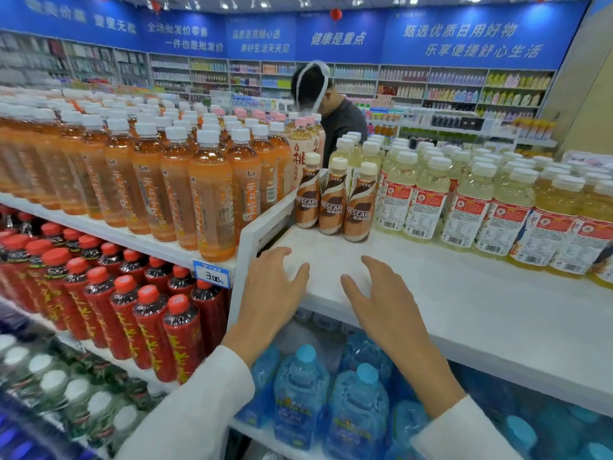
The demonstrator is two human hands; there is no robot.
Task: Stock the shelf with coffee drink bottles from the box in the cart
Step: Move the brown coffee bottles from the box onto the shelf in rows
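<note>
"nescafe" on three coffee bottles (331, 200); "3.00" on shelf price tag (212, 276).

Both arms reach forward, white sleeves (205, 403) down to the wrists. Left hand (270, 287) palm down, fingers loosely spread and slightly curved, holding nothing. Right hand (381, 303) alongside, near but apart, palm down, fingers relaxed, thumb out, likewise empty.

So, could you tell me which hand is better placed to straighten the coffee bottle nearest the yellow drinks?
Right hand, probably: open, empty, and directly in front of that coffee bottle; the left hand sits further over.
</note>
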